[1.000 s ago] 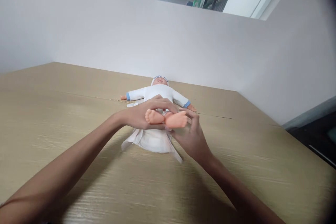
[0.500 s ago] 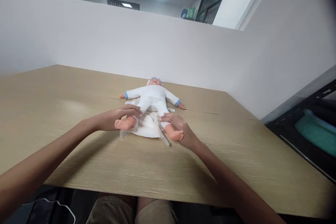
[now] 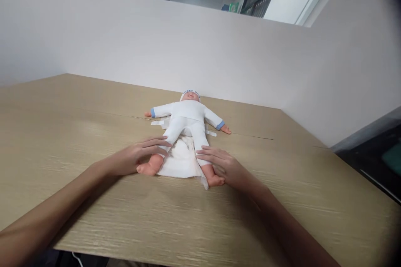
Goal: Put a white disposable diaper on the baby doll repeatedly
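A baby doll [image 3: 189, 110] in a white suit with blue cuffs and a white cap lies on its back, arms spread and feet toward me. Under its hips and between its legs is an unfolded white diaper [image 3: 180, 167], with side tabs showing near the waist. My left hand [image 3: 140, 156] rests on the doll's lower leg at the left, fingers stretched over it. On the other lower leg lies my right hand [image 3: 224, 164], its fingers also extended. Both thumbs are mostly hidden.
The wooden table [image 3: 140, 217] reaches back to a white partition [image 3: 156, 46]. Beyond the table's right edge is a dark object [image 3: 372, 154] with something green in it. A thin seam crosses the tabletop near the doll's arms.
The doll's legs now lie lower and flatter over the diaper's sides, and my hands have moved down with them. The camera view has shifted slightly.
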`<action>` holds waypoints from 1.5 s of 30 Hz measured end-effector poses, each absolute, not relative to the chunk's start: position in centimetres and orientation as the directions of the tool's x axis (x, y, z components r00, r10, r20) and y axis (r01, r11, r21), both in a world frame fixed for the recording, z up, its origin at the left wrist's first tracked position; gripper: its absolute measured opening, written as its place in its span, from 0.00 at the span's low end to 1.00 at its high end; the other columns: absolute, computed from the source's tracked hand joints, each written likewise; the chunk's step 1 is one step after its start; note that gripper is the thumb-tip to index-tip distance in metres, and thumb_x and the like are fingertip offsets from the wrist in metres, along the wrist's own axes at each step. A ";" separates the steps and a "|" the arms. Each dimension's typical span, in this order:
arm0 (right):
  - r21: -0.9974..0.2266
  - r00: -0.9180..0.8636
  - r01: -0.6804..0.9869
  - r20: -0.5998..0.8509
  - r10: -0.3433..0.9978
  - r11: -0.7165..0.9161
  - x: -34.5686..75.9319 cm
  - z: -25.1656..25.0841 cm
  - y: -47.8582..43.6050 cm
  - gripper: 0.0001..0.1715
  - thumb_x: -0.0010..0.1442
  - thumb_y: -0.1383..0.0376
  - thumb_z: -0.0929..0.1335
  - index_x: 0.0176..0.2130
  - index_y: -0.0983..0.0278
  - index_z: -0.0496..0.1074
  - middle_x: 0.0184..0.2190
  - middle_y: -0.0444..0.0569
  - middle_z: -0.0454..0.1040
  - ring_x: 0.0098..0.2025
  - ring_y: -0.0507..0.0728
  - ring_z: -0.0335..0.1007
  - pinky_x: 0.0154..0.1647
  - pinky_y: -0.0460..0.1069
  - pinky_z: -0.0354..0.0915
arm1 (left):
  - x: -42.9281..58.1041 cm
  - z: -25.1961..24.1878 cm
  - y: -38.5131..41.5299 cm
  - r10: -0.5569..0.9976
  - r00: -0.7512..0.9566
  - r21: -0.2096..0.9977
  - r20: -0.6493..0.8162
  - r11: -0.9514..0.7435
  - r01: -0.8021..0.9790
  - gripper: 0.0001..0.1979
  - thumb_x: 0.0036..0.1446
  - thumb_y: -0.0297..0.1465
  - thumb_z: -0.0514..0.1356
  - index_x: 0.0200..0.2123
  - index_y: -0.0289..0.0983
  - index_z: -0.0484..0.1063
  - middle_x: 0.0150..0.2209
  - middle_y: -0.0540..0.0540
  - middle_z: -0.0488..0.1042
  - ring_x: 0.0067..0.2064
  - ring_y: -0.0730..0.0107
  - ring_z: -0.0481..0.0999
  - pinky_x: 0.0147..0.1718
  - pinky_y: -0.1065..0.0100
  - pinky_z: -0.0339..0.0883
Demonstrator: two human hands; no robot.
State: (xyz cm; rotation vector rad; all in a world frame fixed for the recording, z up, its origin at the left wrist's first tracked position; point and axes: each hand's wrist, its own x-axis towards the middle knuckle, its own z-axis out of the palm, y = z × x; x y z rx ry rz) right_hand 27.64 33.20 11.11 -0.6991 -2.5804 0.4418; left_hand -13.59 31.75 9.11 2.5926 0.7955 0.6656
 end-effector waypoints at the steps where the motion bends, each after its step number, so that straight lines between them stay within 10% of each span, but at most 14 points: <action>1: -0.444 -0.777 0.403 0.296 0.555 0.800 27.7 11.4 33.2 0.33 0.72 0.73 0.62 0.69 0.55 0.74 0.70 0.48 0.74 0.77 0.59 0.64 0.77 0.64 0.65 | -13.6 9.2 31.7 0.595 0.735 0.452 0.325 -0.780 0.433 0.33 0.60 0.20 0.63 0.67 0.47 0.71 0.76 0.41 0.65 0.79 0.46 0.60 0.75 0.37 0.63; 6: -0.573 -0.720 0.456 0.212 0.660 0.681 27.3 12.9 32.1 0.28 0.79 0.66 0.58 0.69 0.54 0.73 0.70 0.47 0.74 0.76 0.60 0.64 0.77 0.65 0.65 | -13.4 9.7 31.6 0.592 0.750 0.463 0.296 -0.775 0.429 0.28 0.66 0.24 0.63 0.66 0.46 0.71 0.76 0.41 0.65 0.80 0.46 0.58 0.75 0.39 0.64; 11: -0.312 -0.669 0.608 0.292 0.683 0.730 24.0 11.8 29.1 0.36 0.72 0.50 0.72 0.74 0.53 0.68 0.70 0.55 0.73 0.76 0.73 0.62 0.73 0.73 0.66 | -13.2 10.0 31.5 0.595 0.746 0.472 0.300 -0.772 0.426 0.25 0.69 0.30 0.65 0.67 0.47 0.71 0.76 0.42 0.66 0.79 0.46 0.60 0.75 0.42 0.65; 15: -0.187 -0.641 0.660 0.366 0.675 0.728 22.5 10.1 28.7 0.23 0.73 0.66 0.69 0.64 0.57 0.78 0.63 0.59 0.78 0.73 0.73 0.66 0.70 0.72 0.69 | -13.1 10.1 31.4 0.597 0.736 0.483 0.319 -0.771 0.416 0.25 0.70 0.32 0.65 0.68 0.48 0.71 0.75 0.42 0.66 0.79 0.45 0.61 0.75 0.42 0.66; 22: -0.482 -0.443 0.607 0.454 0.773 0.632 23.7 10.2 30.6 0.19 0.78 0.66 0.62 0.55 0.58 0.80 0.57 0.53 0.82 0.63 0.64 0.78 0.63 0.60 0.75 | -13.0 10.1 31.2 0.601 0.734 0.479 0.317 -0.769 0.423 0.26 0.72 0.34 0.64 0.70 0.49 0.69 0.75 0.41 0.67 0.78 0.46 0.61 0.75 0.40 0.65; 30: -0.553 -0.372 0.585 0.467 0.802 0.593 23.6 9.4 30.8 0.18 0.78 0.62 0.62 0.56 0.59 0.80 0.57 0.54 0.82 0.57 0.64 0.80 0.58 0.58 0.75 | -12.6 11.3 30.2 0.658 0.720 0.544 0.220 -0.695 0.469 0.27 0.76 0.27 0.51 0.73 0.49 0.63 0.76 0.45 0.64 0.79 0.52 0.58 0.77 0.43 0.59; 36: -0.620 -0.365 0.518 0.463 0.808 0.589 23.1 9.9 31.1 0.17 0.78 0.61 0.63 0.53 0.58 0.80 0.50 0.53 0.80 0.52 0.62 0.78 0.53 0.56 0.72 | -9.2 12.6 29.5 0.776 0.574 0.480 0.262 -0.621 0.620 0.26 0.71 0.52 0.63 0.63 0.45 0.71 0.65 0.42 0.75 0.68 0.41 0.67 0.65 0.43 0.69; 40: -0.690 -0.311 0.472 0.452 0.836 0.549 22.3 11.1 32.4 0.15 0.77 0.59 0.64 0.46 0.60 0.80 0.46 0.52 0.78 0.50 0.61 0.76 0.54 0.55 0.70 | -7.3 12.7 31.7 0.792 0.510 0.413 0.335 -0.610 0.676 0.20 0.78 0.49 0.51 0.50 0.41 0.75 0.53 0.41 0.78 0.55 0.49 0.71 0.59 0.45 0.69; 45: -0.715 -0.233 0.423 0.508 0.829 0.557 21.3 13.6 36.9 0.20 0.76 0.51 0.65 0.48 0.61 0.78 0.51 0.54 0.79 0.56 0.63 0.75 0.62 0.55 0.68 | -6.8 14.1 36.7 0.837 0.382 0.571 0.393 -0.547 0.612 0.22 0.76 0.51 0.53 0.57 0.44 0.77 0.64 0.43 0.72 0.64 0.48 0.68 0.68 0.45 0.63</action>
